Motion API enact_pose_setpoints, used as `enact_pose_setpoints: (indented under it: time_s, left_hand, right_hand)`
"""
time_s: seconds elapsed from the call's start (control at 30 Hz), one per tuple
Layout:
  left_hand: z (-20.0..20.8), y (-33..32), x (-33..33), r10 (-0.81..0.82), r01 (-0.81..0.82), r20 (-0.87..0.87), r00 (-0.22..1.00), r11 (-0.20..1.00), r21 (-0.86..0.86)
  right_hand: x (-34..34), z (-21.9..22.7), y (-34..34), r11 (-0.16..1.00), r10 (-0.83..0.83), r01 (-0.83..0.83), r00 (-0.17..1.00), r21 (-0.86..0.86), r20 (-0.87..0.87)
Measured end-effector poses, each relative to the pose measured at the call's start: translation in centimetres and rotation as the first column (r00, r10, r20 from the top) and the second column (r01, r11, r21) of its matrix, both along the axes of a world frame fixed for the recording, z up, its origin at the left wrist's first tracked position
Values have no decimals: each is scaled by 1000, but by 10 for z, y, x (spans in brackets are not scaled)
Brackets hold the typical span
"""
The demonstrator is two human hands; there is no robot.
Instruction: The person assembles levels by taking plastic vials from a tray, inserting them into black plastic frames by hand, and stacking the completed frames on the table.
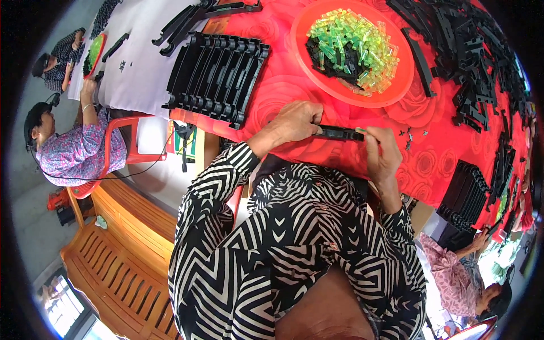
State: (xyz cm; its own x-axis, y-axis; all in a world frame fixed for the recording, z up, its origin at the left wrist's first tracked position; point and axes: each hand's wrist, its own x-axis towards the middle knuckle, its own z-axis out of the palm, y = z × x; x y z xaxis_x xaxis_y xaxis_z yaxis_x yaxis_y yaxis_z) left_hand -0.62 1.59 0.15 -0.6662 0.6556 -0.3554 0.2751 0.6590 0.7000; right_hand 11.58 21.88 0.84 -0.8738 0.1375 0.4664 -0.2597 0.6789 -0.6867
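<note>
A slim black plastic strip (340,133) is held level between my two hands, just above the near edge of the red tablecloth. My left hand (296,120) pinches its left end between thumb and fingers. At the other end, the fingers of my right hand (383,152) are closed on the strip, where a small green bit shows at the fingertips. Beyond my hands stands a red plate (406,71). It holds yellow and green clear tubes (354,42) and small black pieces (334,65). A few tiny black parts (409,139) lie on the cloth beside my right hand.
Black strips lined up in a row (218,79) lie left of the plate. A heap of loose black strips (459,51) covers the far right, with a stack (464,195) nearer. People sit at left (79,144) and right (453,272). A wooden bench (119,266) stands at lower left.
</note>
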Motion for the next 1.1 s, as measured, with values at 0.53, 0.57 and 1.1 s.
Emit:
enact_pose_setpoints:
  time_s: [0.53, 0.57, 1.1]
  left_hand:
    - [22, -50, 46, 239, -68, -539, 808, 946, 317]
    - [17, -50, 51, 185, -55, -574, 798, 970, 236]
    - [8, -48, 81, 186, -143, -629, 755, 983, 119]
  right_hand:
    - [40, -78, 3, 869, -244, 291, 955, -399, 166]
    - [40, -79, 3, 868, -245, 293, 955, -401, 166]
    - [40, -77, 3, 910, -178, 209, 977, -359, 117]
